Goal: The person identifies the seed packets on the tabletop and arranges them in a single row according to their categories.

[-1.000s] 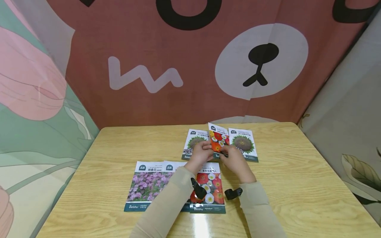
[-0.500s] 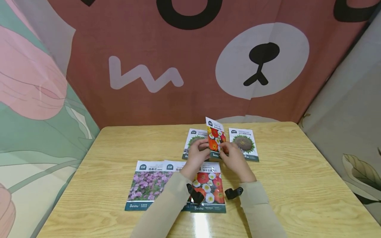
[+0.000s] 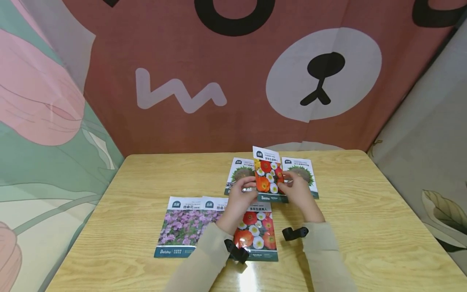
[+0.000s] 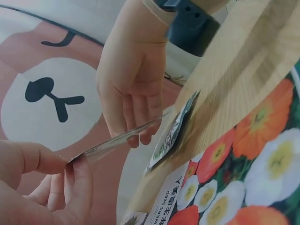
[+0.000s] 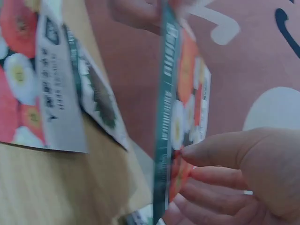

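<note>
Both hands hold a poppy seed packet (image 3: 269, 172) up off the table, its printed front towards me. My left hand (image 3: 240, 200) pinches its left edge between thumb and fingers, as the left wrist view also shows. On the opposite edge, my right hand (image 3: 300, 194) grips with the thumb in front and fingers behind (image 5: 253, 173). Behind the raised packet lie two sunflower seed packets, one on the left (image 3: 233, 172), partly covered, and one on the right (image 3: 311, 178). Nearer me, another poppy packet (image 3: 257, 239) lies flat, partly under the left wrist.
Two purple-flower seed packets, one at the left (image 3: 178, 227) and one overlapping beside it (image 3: 211, 205), lie left of the flat poppy packet. The wooden table (image 3: 365, 227) ends at a printed curtain (image 3: 240, 129); other cloths hang at both sides.
The held poppy packet first rose and turned edgewise, then swung round to face me and came slightly lower and nearer. My right hand has shifted rightward with its edge.
</note>
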The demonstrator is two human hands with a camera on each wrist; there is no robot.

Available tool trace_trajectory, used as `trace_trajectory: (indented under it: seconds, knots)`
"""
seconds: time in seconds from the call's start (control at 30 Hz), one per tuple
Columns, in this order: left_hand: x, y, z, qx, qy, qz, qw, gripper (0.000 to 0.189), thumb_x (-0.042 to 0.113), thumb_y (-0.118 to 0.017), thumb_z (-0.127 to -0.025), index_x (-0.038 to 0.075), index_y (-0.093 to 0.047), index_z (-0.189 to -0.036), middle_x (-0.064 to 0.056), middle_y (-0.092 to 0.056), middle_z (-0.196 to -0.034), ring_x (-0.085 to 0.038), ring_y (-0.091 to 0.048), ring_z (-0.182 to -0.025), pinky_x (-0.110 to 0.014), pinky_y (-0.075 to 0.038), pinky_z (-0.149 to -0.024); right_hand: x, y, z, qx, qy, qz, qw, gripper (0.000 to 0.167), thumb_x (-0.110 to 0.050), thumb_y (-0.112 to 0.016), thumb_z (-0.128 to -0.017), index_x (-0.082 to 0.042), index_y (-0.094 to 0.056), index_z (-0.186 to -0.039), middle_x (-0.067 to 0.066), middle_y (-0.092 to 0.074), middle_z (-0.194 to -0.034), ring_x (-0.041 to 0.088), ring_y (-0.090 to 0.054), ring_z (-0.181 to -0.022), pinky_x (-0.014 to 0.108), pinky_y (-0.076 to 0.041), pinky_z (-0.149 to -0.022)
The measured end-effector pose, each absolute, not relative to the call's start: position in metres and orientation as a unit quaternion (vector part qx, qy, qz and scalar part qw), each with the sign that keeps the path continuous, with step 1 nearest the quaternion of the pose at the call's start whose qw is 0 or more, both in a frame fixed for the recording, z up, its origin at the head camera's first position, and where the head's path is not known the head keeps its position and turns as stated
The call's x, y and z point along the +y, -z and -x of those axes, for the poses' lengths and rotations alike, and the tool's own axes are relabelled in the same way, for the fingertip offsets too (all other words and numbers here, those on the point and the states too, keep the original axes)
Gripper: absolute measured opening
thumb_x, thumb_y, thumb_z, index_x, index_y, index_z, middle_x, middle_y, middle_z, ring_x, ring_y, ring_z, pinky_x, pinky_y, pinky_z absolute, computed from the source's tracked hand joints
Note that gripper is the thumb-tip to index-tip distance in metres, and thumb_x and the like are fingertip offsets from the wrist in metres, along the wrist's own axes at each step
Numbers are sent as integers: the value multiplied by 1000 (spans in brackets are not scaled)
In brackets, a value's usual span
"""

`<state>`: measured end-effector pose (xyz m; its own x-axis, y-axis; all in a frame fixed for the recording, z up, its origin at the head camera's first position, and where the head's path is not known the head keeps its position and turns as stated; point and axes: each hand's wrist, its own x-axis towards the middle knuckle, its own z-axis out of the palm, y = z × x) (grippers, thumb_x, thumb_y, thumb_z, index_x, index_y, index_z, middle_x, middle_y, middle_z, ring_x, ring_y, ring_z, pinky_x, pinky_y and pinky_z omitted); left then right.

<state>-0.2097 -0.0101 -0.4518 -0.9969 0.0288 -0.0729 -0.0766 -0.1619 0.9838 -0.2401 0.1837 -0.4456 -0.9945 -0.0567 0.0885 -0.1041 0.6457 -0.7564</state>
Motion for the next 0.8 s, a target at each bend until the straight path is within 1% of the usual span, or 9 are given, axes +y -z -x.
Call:
trace_trajectory:
  seconds: [0.07,0.13,0.23,0.3,0.37,0.47,0.53,0.67,0.8]
  knots:
    - [-11,453,206,645,-763,15,39,48,-10,-60,-83,-1,-60,-130,-12,-61,-113,-13,-59,-74,-28,-57,-69,187,442,239,-905,-422,-43,23,48,-8,-65,-97,8,-51,-140,31,-61,-126,43,-62,-108,51,-56,-88]
    - [-11,454,203,645,-763,13,46,50,-11,-60,-82,-1,-59,-130,-13,-61,-113,-12,-59,-71,-27,-57,-68,191,438,237,-904,-424,-44,22,48,-7,-64,-97,8,-50,-141,31,-61,-124,43,-61,-109,51,-55,-89]
    - [-11,455,200,646,-761,12,59,51,-11,-59,-80,-1,-59,-130,-13,-61,-112,-13,-59,-69,-26,-56,-66,196,433,235,-900,-434,-44,13,49,-7,-62,-99,8,-47,-143,32,-57,-127,45,-59,-112,48,-58,-85]
    - [-12,455,197,650,-756,12,74,50,-10,-60,-81,0,-58,-130,-13,-61,-111,-14,-59,-71,-27,-56,-67,200,430,233,-896,-442,-39,0,49,-7,-60,-101,7,-45,-145,33,-56,-130,45,-58,-115,45,-59,-83]
    - [-13,456,195,653,-752,10,94,47,-6,-61,-85,1,-56,-131,-14,-59,-111,-16,-60,-75,-31,-56,-69,204,428,232,-891,-452,-30,-17,51,-9,-59,-102,5,-42,-148,33,-53,-133,45,-57,-117,43,-60,-83]
    - [-13,457,192,661,-741,-3,122,46,-2,-62,-89,2,-52,-133,-14,-57,-112,-18,-59,-82,-35,-57,-72,210,425,230,-888,-458,-14,-36,53,-12,-58,-103,4,-39,-151,32,-52,-136,44,-56,-120,43,-60,-85]
    - [-13,457,190,664,-735,-12,135,46,-1,-63,-90,2,-52,-134,-13,-56,-112,-18,-59,-83,-36,-57,-72,215,424,230,-885,-463,-7,-43,54,-11,-57,-104,3,-38,-152,32,-53,-135,43,-56,-120,43,-59,-87]
    - [-11,460,188,679,-720,-25,144,44,-2,-61,-89,1,-54,-132,-12,-57,-108,-17,-58,-77,-34,-58,-68,222,423,229,-881,-470,-6,-53,54,-8,-56,-103,4,-37,-153,31,-54,-131,41,-59,-116,44,-59,-87]
    - [-10,462,186,703,-694,-27,150,34,-2,-62,-91,1,-57,-125,-12,-59,-101,-18,-61,-70,-36,-61,-64,227,422,227,-878,-473,-11,-74,55,-4,-56,-102,3,-36,-153,31,-54,-126,37,-62,-106,44,-61,-83]
